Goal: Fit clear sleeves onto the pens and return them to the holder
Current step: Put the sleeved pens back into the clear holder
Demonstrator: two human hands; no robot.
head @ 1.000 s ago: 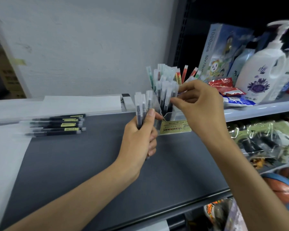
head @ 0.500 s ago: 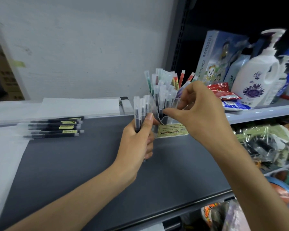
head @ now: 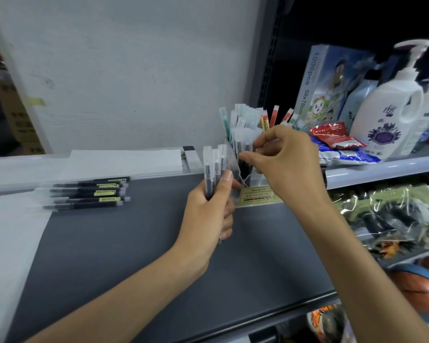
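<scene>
Restocking step: left hand [head: 208, 214] grips sleeved pens [head: 214, 167] upright; right hand [head: 290, 164] seemingly pinches one into holder [head: 258, 195]; next, seat and release.

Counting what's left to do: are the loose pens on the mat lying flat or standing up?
Lying flat: the black pens lie side by side on the grey mat, none upright.

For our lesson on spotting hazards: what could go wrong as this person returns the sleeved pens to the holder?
The holder is crowded; the right grip, pinching a pen there, might tip it or knock others out. The left grip holds several sleeved pens upright; one could slip out.
</scene>
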